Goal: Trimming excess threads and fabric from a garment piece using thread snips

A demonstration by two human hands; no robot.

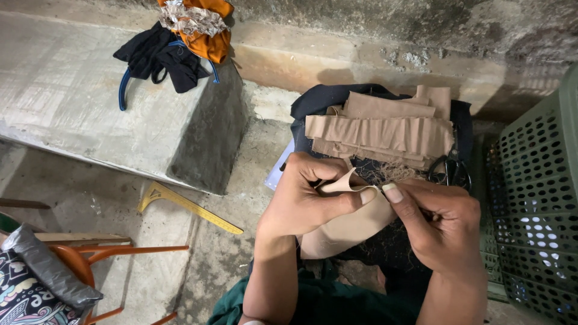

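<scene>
My left hand [304, 201] and my right hand [439, 225] together pinch a beige fabric strip [346, 225], folded over at its top edge between the thumbs. The strip hangs down over my lap. Just beyond the hands lies a stack of folded beige fabric strips [379, 129] on a dark navy cloth [319, 99]. Loose frayed threads [391, 173] sit between the stack and my fingers. Black scissors [450, 170] rest on the dark cloth, right of the threads, close to my right hand.
A concrete step [90, 96] at the left carries black and orange clothes [180, 42]. A yellow angled ruler [186, 207] lies on the floor. A green perforated plastic basket [536, 198] stands at the right. An orange chair frame [90, 265] with patterned cloth is at bottom left.
</scene>
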